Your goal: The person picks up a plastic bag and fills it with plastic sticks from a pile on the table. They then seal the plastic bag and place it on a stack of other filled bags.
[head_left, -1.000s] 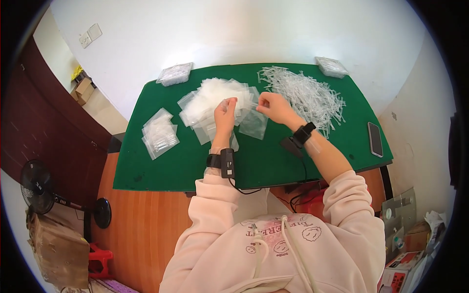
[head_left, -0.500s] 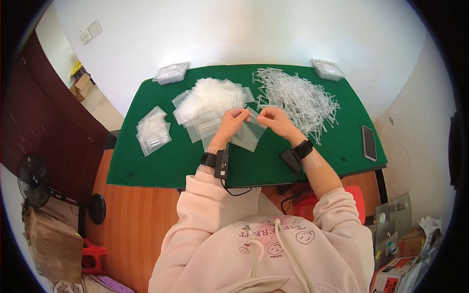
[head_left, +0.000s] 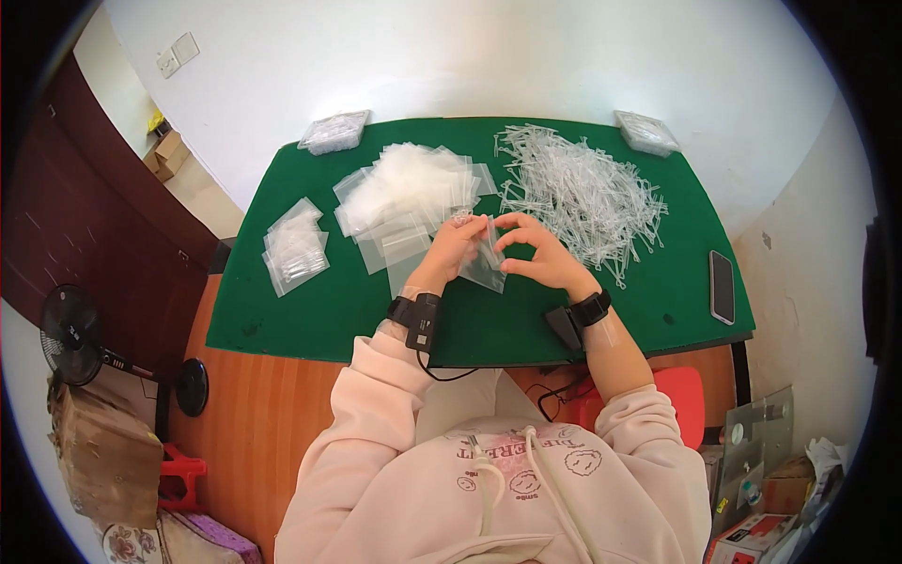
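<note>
My left hand is closed on a clear plastic zip bag, which hangs below and right of the fingers. Small clear pieces stick out above that hand, too fine to make out. My right hand is at the bag's right edge, its fingers curved and spread apart. Whether its fingertips touch the bag is hard to tell. Behind my left hand spreads a heap of empty clear bags. A large pile of thin clear plastic sticks with looped ends lies beyond my right hand.
Filled bags are stacked on the green table at left. Clear boxes stand at the far left and far right corners. A phone lies near the right edge. A fan and a red stool are beside the table.
My right hand has moved down along the bag's edge, its fingers now spread wider. The bag has turned in my left hand. The whole view has shifted slightly.
</note>
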A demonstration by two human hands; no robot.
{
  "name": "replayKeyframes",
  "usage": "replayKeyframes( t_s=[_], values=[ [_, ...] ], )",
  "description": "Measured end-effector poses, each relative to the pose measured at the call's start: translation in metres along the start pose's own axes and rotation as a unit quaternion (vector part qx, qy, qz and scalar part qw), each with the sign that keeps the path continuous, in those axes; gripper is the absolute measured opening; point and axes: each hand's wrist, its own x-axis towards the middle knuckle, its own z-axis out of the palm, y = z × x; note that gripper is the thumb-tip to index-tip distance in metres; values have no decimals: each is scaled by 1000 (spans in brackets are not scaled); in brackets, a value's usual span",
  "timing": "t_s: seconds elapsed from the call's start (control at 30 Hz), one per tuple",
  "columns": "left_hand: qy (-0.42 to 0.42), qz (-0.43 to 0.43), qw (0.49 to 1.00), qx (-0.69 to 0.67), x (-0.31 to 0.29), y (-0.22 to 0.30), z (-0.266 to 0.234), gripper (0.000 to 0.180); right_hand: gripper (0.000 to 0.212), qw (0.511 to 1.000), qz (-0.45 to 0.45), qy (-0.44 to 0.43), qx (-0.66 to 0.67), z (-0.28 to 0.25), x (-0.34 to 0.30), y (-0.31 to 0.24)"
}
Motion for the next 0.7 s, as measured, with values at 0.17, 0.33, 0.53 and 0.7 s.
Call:
replayKeyframes(
  t_s=[0.17,0.33,0.53,0.7],
  values=[
    [7,-14,999,-50,0,-5,4,17,20,997,-29,41,-65,2,1,-7],
    [-33,-49,997,-42,-1,-7,0,16,13,998,-25,47,-42,1,0,-7],
    [-70,-37,997,-19,-1,-4,-2,18,7,963,123,45,235,-3,0,-2],
    [-86,-52,995,-1,-11,6,6,22,9,948,151,20,280,-14,-4,-2]
  ],
)
